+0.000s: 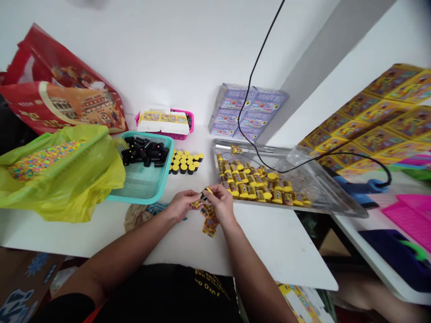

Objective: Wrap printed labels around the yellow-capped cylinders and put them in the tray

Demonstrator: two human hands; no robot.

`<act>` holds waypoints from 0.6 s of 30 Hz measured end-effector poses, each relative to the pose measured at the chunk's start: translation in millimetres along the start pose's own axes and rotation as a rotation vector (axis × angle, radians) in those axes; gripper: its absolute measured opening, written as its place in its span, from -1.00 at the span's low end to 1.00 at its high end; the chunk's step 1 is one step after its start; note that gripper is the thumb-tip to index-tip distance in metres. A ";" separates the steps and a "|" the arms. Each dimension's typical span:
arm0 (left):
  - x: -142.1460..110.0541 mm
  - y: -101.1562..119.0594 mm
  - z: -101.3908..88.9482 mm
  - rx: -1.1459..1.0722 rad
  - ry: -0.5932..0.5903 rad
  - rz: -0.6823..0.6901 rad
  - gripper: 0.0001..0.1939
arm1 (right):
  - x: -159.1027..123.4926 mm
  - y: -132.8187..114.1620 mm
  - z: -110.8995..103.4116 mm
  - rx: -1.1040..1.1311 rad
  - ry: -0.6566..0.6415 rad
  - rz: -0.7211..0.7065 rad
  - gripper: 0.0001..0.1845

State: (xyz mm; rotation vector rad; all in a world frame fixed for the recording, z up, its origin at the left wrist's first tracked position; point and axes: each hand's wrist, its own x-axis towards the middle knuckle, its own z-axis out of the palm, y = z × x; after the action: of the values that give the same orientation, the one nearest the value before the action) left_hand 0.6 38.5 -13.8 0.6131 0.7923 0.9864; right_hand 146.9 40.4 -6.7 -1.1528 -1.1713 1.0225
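Near the front of the white table, both hands meet on one small black container with a yellow lid (204,195). My left hand (183,204) pinches its left side, where a bit of yellow printed wrapper shows at the fingertips. The fingers of my right hand (220,202) close round the lid end. Just under my hands lies a loose pile of yellow printed wrappers (209,223). Several black containers with yellow lids (183,162) stand upright in rows behind my hands. To the right, a metal tray (269,206) holds many wrapped yellow containers (247,179).
A turquoise basket (138,184) holds black containers (146,150). Left of it, a yellow-green bag (101,179) surrounds colourful beads (47,159). Purple boxes (247,107) stand by the wall; yellow boxes (370,121) are stacked right. A black cable (251,80) hangs across the tray. A cloth (134,218) lies left.
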 end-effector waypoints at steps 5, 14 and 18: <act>0.1 -0.8 -1.7 -0.033 -0.068 -0.021 -0.61 | -3.0 -2.7 1.7 -0.027 0.023 -0.021 -0.64; 5.5 -0.2 -7.6 0.030 -0.119 -0.119 -0.66 | -4.5 -5.2 -1.2 -0.195 0.082 0.064 -0.53; 16.2 1.5 -17.0 0.190 -0.101 -0.066 -0.63 | 2.2 0.8 -6.1 -0.233 0.059 0.067 -0.55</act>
State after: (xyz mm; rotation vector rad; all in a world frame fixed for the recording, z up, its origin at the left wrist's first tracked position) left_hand -8.7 55.3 -27.3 0.7898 0.8166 0.8188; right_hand 153.2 41.8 -7.3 -1.4044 -1.2352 0.9124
